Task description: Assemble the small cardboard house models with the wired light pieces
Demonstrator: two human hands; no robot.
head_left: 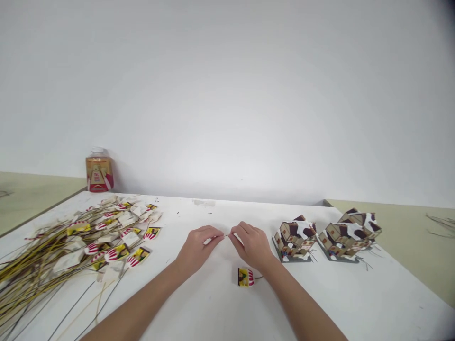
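My left hand (199, 245) and my right hand (251, 244) are close together over the middle of the white table, each with thumb and fingertips pinched. A short piece of thin cord (226, 235) shows between the two pinches. Just below my right hand lies a small yellow, red and white tag (245, 277), and a dark cord runs from it under my right wrist. How this cord connects with the piece between my fingertips is hidden.
On the left, a large pile of similar tags (117, 252) with long cords covers the white table (213, 312). A bottle (99, 171) stands at the back left. Several small model houses (294, 237) sit at the right, near a white wall (227, 94).
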